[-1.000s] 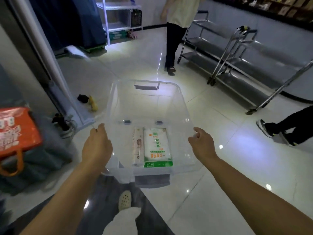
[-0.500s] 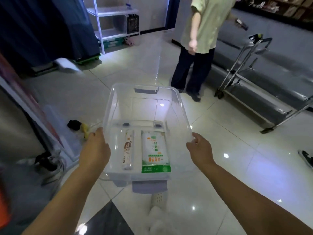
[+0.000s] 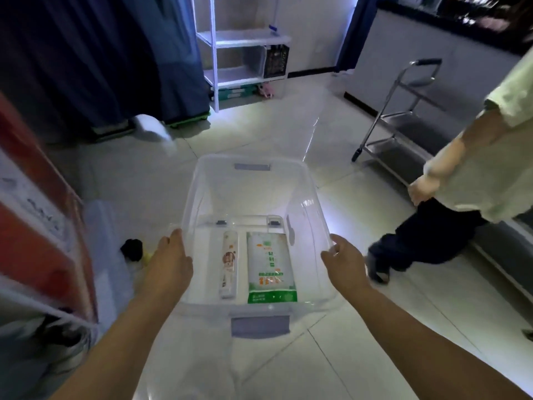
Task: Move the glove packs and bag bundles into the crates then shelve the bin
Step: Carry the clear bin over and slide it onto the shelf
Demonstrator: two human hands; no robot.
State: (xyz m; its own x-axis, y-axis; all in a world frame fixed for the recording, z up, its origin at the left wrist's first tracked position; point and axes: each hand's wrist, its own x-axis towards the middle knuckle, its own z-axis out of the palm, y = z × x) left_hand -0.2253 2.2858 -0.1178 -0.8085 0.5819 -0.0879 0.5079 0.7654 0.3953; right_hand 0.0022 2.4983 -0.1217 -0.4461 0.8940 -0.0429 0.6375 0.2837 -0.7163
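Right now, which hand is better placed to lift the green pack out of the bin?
Right hand: the green pack lies on the bin's right side, nearer it than the left hand.

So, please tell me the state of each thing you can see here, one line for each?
clear bin: carried above the floor, no lid, nearly empty
green-and-white pack: lying flat in the bin
narrow white pack: lying beside it, on its left
left hand: gripping the bin's left rim
right hand: gripping the bin's right rim
white shelf unit: standing ahead, holding a dark crate
metal cart: standing, shelves bare
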